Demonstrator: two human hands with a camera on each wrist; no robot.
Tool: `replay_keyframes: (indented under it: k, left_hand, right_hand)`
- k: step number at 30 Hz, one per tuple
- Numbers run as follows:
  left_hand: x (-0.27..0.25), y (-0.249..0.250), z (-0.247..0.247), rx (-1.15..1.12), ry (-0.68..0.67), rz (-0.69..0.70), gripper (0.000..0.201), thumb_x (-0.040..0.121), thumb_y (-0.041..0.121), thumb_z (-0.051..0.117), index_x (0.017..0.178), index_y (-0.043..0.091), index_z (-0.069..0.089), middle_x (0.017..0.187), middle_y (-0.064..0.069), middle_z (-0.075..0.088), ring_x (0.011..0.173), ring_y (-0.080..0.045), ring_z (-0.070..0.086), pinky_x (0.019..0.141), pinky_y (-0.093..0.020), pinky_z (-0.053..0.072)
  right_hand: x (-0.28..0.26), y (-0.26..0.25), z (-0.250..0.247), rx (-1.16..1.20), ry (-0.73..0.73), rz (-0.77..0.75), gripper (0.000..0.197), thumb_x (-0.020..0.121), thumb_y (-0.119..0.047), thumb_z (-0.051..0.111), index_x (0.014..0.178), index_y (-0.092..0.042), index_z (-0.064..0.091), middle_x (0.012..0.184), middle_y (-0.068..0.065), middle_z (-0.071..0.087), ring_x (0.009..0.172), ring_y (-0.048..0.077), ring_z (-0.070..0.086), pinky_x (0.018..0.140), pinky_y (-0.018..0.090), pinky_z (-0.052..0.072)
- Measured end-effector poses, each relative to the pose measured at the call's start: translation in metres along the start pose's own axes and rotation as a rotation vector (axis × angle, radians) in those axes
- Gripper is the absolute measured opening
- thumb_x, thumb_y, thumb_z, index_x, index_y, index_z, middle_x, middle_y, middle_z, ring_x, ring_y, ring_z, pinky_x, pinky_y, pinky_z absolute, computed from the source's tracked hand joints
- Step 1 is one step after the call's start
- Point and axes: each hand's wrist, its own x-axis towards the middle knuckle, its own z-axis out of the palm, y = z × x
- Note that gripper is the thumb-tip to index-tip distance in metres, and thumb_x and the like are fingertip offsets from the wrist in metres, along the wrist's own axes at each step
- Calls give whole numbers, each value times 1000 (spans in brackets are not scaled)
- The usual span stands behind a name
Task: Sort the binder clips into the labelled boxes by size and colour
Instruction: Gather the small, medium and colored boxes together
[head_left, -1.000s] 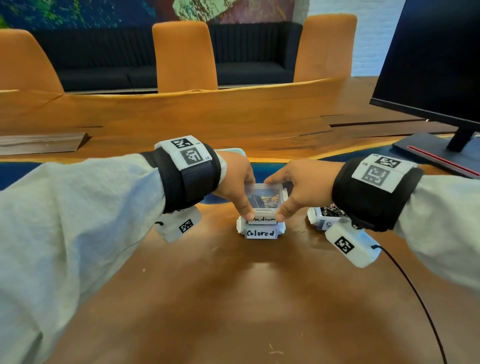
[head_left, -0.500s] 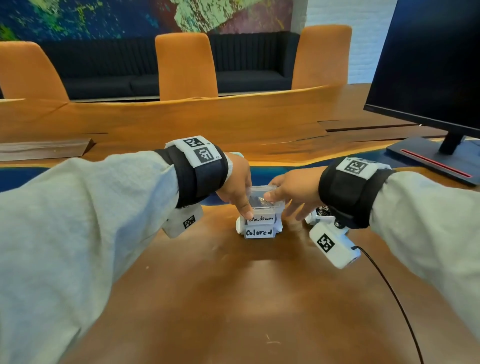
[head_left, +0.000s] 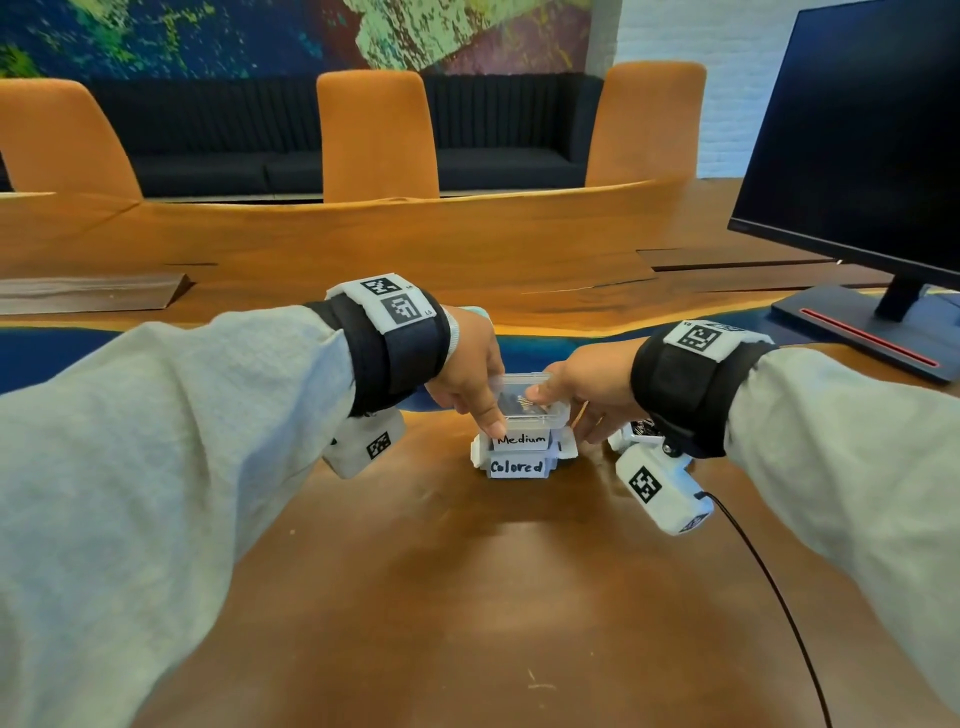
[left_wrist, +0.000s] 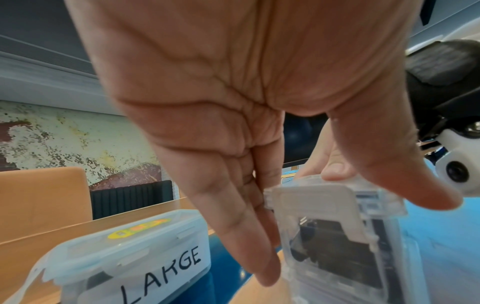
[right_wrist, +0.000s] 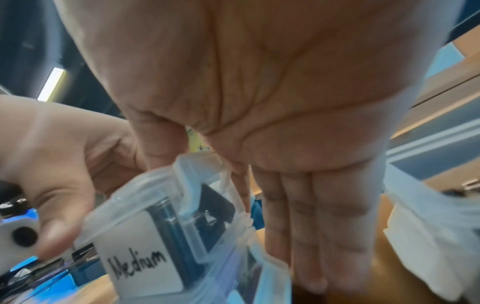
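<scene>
— What is staying unreadable?
— The right wrist (head_left: 691, 384) is covering a third box (head_left: 626, 434); its label is not showing.
— And inside the Medium box (right_wrist: 166, 236)?
— Motion blur is smearing the dark clips (right_wrist: 215, 207); counting them is proving impossible.

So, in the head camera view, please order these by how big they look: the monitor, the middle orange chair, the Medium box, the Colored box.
1. monitor
2. middle orange chair
3. Medium box and Colored box: they look alike, and hands partly cover the upper one, so I do not rank them.

The boxes are nearer the camera.
</scene>
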Motion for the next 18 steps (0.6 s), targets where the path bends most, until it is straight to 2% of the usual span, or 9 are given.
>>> replay_keyframes:
  k: [4,8,10,15,18]
  left_hand:
    - [0,0,0,-8,1,-1,58,64,61,85,110,28,74,93,7,76,75,-4,69,66,-20,49]
    - [-2,1,0,-2,10,6,57,63,61,85,108,28,75,93,7,76,78,-5,70,72,-22,52]
    - [-2,2,0,-2,14,10,55,63,61,85,106,28,75,92,8,76,77,-5,69,73,-23,52]
    - [-4,1,1,-59,12,1,51,63,57,87,103,26,75,89,7,76,71,-3,69,65,-20,49]
    - [-3,-5,2,-164,-36,7,44,65,48,90,99,25,71,95,-1,76,61,-2,70,59,-19,53]
  right_hand:
    - [-6,-9,-2,12,24,-34,36,97,-24,63,124,-2,57,111,21,71,101,36,71,95,47,56]
    - [-11,-25,2,-88,146,-54,32,95,-17,67,117,4,56,106,26,70,92,37,73,86,46,60]
    - [-13,-29,4,-120,165,-43,33,94,-16,66,118,4,54,108,26,69,94,37,73,87,46,60]
    - [-16,-34,8,-192,161,-37,31,95,-18,65,122,-2,59,108,21,71,93,34,73,85,44,61]
    - [-19,-38,16,-297,126,-62,32,93,-28,68,116,-7,62,108,15,71,94,29,73,84,42,61]
